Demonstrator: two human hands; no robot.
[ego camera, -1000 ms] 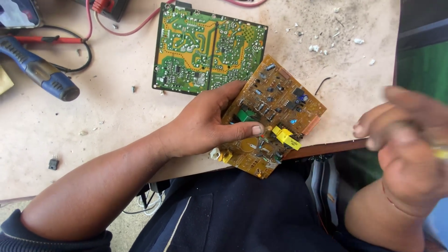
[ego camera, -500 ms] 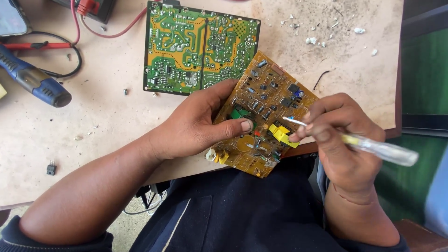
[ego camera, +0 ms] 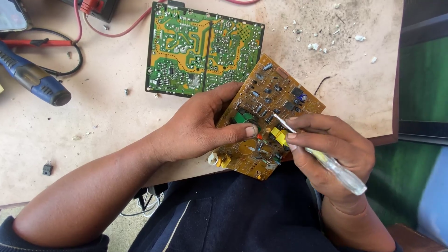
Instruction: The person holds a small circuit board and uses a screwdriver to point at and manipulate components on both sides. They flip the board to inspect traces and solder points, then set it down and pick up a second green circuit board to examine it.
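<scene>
My left hand (ego camera: 200, 123) grips a brown circuit board (ego camera: 275, 95) at its left edge, thumb lying across the component side near a green part. The board is tilted over the table's front edge and carries yellow, blue and black components. My right hand (ego camera: 331, 149) holds a screwdriver (ego camera: 338, 170) with a clear handle; its metal tip touches the board just above a yellow block. A larger green and orange circuit board (ego camera: 200, 49) lies flat on the table behind the brown one, solder side up.
A blue-handled tool (ego camera: 32, 79) lies at the left with black and red cables (ego camera: 88, 28) around it. A small black component (ego camera: 47, 168) sits near the front left edge. White crumbs (ego camera: 317, 44) and a short black wire (ego camera: 322, 84) are scattered at the back right.
My right hand came in from the right with the screwdriver and set its tip on the brown board. My left hand kept its grip on the board.
</scene>
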